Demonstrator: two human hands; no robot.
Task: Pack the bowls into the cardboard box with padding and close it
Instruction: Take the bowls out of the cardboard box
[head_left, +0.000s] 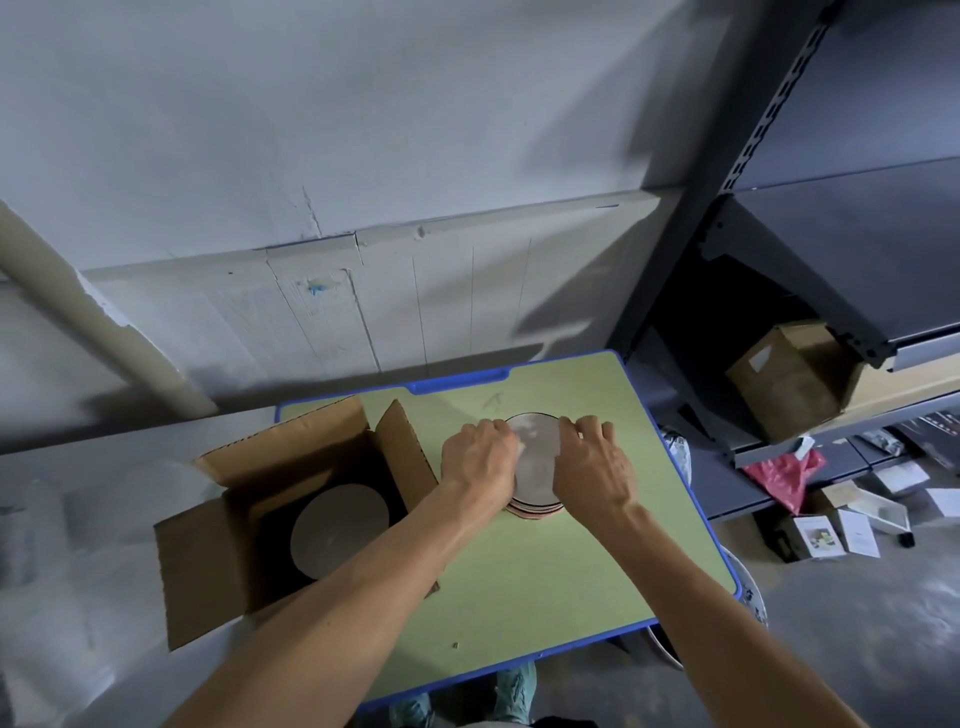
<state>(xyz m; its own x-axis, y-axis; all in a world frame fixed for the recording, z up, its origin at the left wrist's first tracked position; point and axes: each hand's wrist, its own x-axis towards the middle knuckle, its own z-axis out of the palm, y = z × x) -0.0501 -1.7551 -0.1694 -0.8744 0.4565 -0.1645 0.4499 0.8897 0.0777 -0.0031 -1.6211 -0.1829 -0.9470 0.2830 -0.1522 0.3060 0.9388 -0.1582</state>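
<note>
A stack of bowls (535, 508) stands on the green table (519, 582), topped by a pale round padding sheet (535, 457). My left hand (480, 460) and my right hand (595, 465) curl their fingers over the sheet's left and right edges. To the left, the open cardboard box (218, 551) sits at the table's edge with its flaps up. Inside it lies a grey round padding disc (337, 530) on a dark shape.
A dark metal shelf rack (810, 249) stands at the right with a cardboard box (789, 379) on a lower shelf. A pink bag (784, 473) and papers lie on the floor below it. A wall runs behind the table.
</note>
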